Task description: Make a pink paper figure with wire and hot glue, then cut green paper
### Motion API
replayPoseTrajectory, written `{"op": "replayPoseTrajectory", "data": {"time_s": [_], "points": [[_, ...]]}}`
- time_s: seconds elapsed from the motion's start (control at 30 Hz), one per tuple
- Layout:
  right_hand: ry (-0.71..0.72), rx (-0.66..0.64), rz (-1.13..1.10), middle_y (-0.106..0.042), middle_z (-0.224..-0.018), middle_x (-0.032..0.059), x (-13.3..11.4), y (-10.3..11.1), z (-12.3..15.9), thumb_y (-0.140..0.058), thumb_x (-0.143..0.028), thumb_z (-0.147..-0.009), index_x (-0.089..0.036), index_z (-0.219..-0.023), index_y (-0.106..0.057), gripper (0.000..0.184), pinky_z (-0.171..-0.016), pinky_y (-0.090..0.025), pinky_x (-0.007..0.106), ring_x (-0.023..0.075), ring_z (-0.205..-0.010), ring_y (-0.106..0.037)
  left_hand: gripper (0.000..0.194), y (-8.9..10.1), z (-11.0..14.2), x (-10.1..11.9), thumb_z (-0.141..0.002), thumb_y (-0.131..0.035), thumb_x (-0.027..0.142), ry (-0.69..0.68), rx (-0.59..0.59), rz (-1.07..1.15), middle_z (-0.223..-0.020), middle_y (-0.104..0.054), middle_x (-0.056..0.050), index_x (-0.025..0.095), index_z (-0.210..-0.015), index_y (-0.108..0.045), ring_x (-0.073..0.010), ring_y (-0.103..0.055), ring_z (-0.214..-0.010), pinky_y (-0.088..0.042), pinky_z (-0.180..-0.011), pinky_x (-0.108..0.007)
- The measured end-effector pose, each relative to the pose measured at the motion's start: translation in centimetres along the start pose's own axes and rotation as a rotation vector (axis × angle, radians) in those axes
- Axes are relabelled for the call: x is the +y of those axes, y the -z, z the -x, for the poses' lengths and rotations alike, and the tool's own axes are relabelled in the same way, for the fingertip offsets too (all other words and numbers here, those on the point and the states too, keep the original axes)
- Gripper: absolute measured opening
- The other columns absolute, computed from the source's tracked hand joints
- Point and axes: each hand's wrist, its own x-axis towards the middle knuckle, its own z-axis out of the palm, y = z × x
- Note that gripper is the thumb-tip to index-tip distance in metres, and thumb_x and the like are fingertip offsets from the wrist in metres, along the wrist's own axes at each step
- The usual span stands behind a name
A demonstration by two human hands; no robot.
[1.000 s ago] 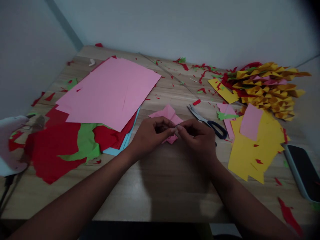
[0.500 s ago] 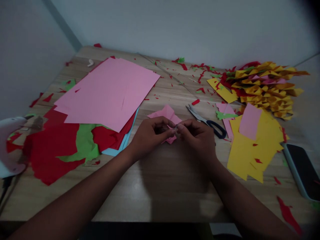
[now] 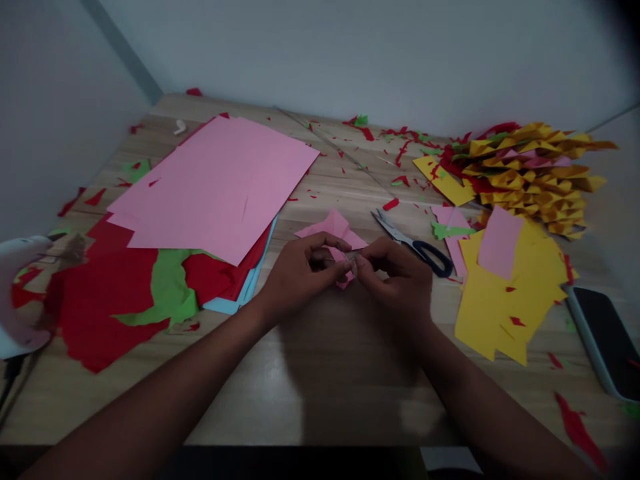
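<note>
My left hand [image 3: 297, 273] and right hand [image 3: 403, 277] meet nearly tip to tip, each with thumb and fingers drawn together. Between them I'm pinching a thin, pale piece [image 3: 351, 259]; it is too small and dim for me to tell what it is. The creased pink paper [image 3: 334, 225] is right at my fingertips, partly hidden by them, with its pointed folds showing beyond my fingers and a bit more pink below them. I can't tell whether my fingers touch it.

Just beside my right hand, on its far side, lie the scissors [image 3: 423, 252], their blades slightly parted and pointing away from me, the dark handles toward the right. Further right, a small pink sheet [image 3: 501, 241] rests on the yellow sheets [image 3: 505, 307], and the phone [image 3: 607, 340] lies at the right edge of my view. Behind these, against the wall, sits a big bundle of folded yellow paper [image 3: 540, 180] with some red and pink in it.

On my left, large pink sheets [image 3: 215, 187] overlap red paper [image 3: 107, 300] and blue sheets [image 3: 223, 305], and a torn green piece [image 3: 173, 287] lies over the red. Red and green scraps [image 3: 367, 132] litter the wooden worktop [image 3: 240, 393], thickest toward the back.
</note>
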Motion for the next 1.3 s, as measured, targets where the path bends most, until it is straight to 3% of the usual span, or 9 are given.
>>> {"op": "replayPoseTrajectory", "data": {"time_s": [0.13, 0.23, 0.3, 0.37, 0.47, 0.6, 0.9, 1.3], "points": [[-0.099, -0.023, -0.089, -0.060, -0.065, -0.0036, 0.0, 0.1, -0.3, -0.063, -0.017, -0.080, -0.021, -0.071, -0.062, 0.010, -0.057, -0.041, 0.024, 0.0106, -0.058, -0.052, 0.020, 0.3, -0.1, 0.0, -0.081, -0.075, 0.031, -0.099, -0.015, -0.060, -0.087, -0.075, -0.005, 0.016, -0.094, -0.070, -0.0150, -0.069, -0.076, -0.054, -0.070, -0.025], [-0.130, -0.045, -0.114, -0.058, -0.063, -0.0037, 0.0, 0.2, -0.5, -0.063, -0.020, -0.080, -0.021, -0.070, -0.061, 0.010, -0.055, -0.039, 0.024, 0.0104, -0.057, -0.050, 0.033, 0.7, -0.1, 0.1, -0.079, -0.077, 0.032, -0.207, 0.057, -0.124, -0.101, -0.073, -0.006, 0.019, -0.108, -0.070, -0.0140, -0.066, -0.081, -0.053, -0.075, -0.025], [-0.137, -0.070, -0.126, -0.056, -0.062, -0.0037, -0.1, 0.2, -0.6, -0.061, -0.022, -0.081, -0.021, -0.070, -0.060, 0.011, -0.055, -0.039, 0.024, 0.0105, -0.056, -0.049, 0.030, 0.9, -0.1, 0.4, -0.081, -0.075, 0.032, -0.262, 0.089, -0.169, -0.102, -0.073, -0.005, 0.021, -0.109, -0.071, -0.0141, -0.065, -0.084, -0.051, -0.076, -0.024], [-0.116, -0.106, -0.123, -0.055, -0.063, -0.0035, -0.1, 0.2, -0.6, -0.059, -0.022, -0.081, -0.021, -0.071, -0.058, 0.010, -0.055, -0.040, 0.024, 0.0108, -0.057, -0.049, 0.019, 1.1, -0.2, 0.7, -0.086, -0.070, 0.034, -0.283, 0.096, -0.215, -0.095, -0.074, -0.004, 0.019, -0.097, -0.074, -0.0150, -0.065, -0.085, -0.050, -0.077, -0.024], [-0.053, -0.205, -0.082, -0.058, -0.066, -0.0029, 0.0, 0.2, -0.4, -0.058, -0.020, -0.080, -0.022, -0.074, -0.056, 0.007, -0.057, -0.041, 0.024, 0.0112, -0.059, -0.052, 0.021, 1.5, -0.4, 0.9, -0.087, -0.066, 0.037, -0.237, 0.086, -0.251, -0.086, -0.075, -0.004, 0.018, -0.087, -0.075, -0.0164, -0.066, -0.082, -0.050, -0.076, -0.026], [0.030, -0.300, 0.036, -0.059, -0.065, -0.0032, 0.3, 0.1, 0.1, -0.059, -0.018, -0.078, -0.021, -0.075, -0.057, 0.005, -0.056, -0.040, 0.023, 0.0108, -0.057, -0.051, 0.020, 2.0, -0.6, 0.9, -0.083, -0.069, 0.036, -0.154, -0.058, -0.305, -0.075, -0.072, -0.003, 0.017, -0.077, -0.073, -0.0164, -0.064, -0.073, -0.049, -0.071, -0.027], [0.072, -0.321, 0.066, -0.059, -0.063, -0.0037, 0.4, 0.3, 0.0, -0.059, -0.019, -0.079, -0.022, -0.073, -0.057, 0.007, -0.056, -0.039, 0.023, 0.0105, -0.057, -0.051, 0.018, 2.2, -0.4, 1.3, -0.083, -0.067, 0.031, -0.108, -0.198, -0.178, -0.070, -0.066, -0.001, 0.017, -0.071, -0.067, -0.0128, -0.060, -0.068, -0.046, -0.068, -0.024], [0.171, -0.272, 0.094, -0.057, -0.062, -0.0039, 0.5, 0.1, 0.0, -0.059, -0.016, -0.077, -0.020, -0.072, -0.056, 0.008, -0.055, -0.039, 0.022, 0.0096, -0.055, -0.050, 0.011, 2.2, -0.7, 1.0, -0.078, -0.063, 0.024, -0.065, -0.228, -0.188, -0.066, -0.062, 0.001, 0.015, -0.073, -0.063, -0.0111, -0.057, -0.064, -0.044, -0.064, -0.023]]}}
